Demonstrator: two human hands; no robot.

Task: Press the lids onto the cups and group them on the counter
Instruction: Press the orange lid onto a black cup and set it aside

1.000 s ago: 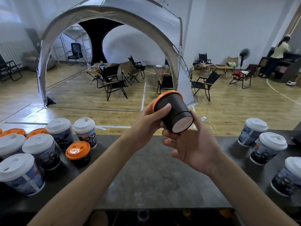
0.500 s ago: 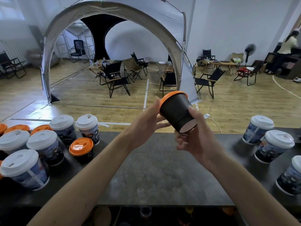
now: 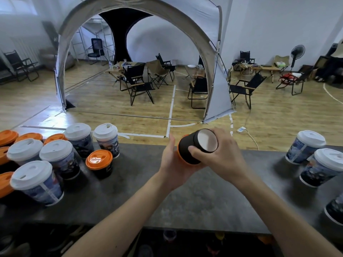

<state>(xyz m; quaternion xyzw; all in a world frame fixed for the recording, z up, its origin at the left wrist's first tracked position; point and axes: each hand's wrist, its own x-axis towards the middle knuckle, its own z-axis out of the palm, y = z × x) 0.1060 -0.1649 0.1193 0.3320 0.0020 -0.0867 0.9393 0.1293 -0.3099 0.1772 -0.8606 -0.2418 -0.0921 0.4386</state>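
Note:
A short black cup (image 3: 191, 148) with an orange lid lies tilted on its side between my hands above the dark counter (image 3: 141, 197), its white base facing up and towards me. My right hand (image 3: 220, 156) grips the cup's body with fingers curled round it. The palm of my left hand (image 3: 171, 162) presses against the orange lid, which is mostly hidden. At the left stands a group of lidded cups: tall white-lidded ones (image 3: 55, 158) and a short orange-lidded one (image 3: 99, 163). More white-lidded cups (image 3: 306, 145) stand at the right.
Several orange lids (image 3: 8, 136) show at the far left edge. The counter's far edge runs behind the cups, with a wooden floor, a tent arch (image 3: 141, 8) and folding chairs (image 3: 137, 84) beyond. Bare counter lies under my forearms.
Both hands have lowered the black cup towards the counter and tipped it so its base faces up. The view has tilted down.

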